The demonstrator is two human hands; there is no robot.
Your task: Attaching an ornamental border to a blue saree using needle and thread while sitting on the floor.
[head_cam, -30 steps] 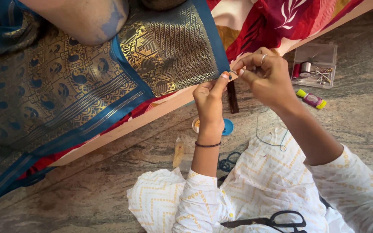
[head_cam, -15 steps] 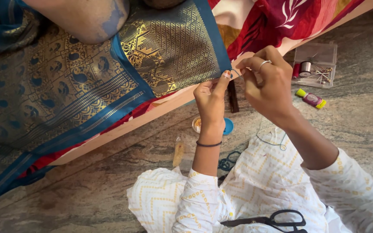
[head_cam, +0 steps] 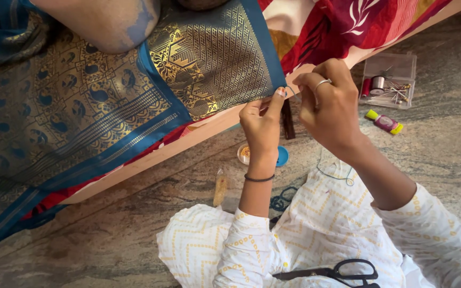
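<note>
Seated on a mottled stone floor (head_cam: 444,149), working at the corner of a blue and gold brocade cloth (head_cam: 134,106) spread over a wooden-edged platform (head_cam: 150,162). Left hand (head_cam: 262,125) pinching the cloth's blue border right at its corner — thumb and forefinger closed tight on the fabric, a dark band circling the wrist. Right hand (head_cam: 333,109) hovering just beside it, fingers curled inward with a silver ring showing, grip drawn nearly closed as if nipping something fine; too small to tell what, if anything, is being held there. Both hands almost touching above the platform's edge. Red patterned fabric (head_cam: 358,26) lying past the brocade at the upper right. Dark tassel (head_cam: 288,120) hanging down from the cloth's corner, between the two hands. Sitting on the floor below the left wrist: a small round container (head_cam: 245,154) with a blue lid (head_cam: 282,156) just beside it, and a slim bottle (head_cam: 220,188) with pale contents standing nearby. Clear plastic box (head_cam: 396,69) of spools and pins resting well to the right, a pink and yellow tube (head_cam: 384,122) lying near it. Black-handled scissors (head_cam: 342,273) resting on the lap of the white and yellow printed garment (head_cam: 326,234) — teal thread (head_cam: 326,173) trailing loosely across it below the right forearm.
</note>
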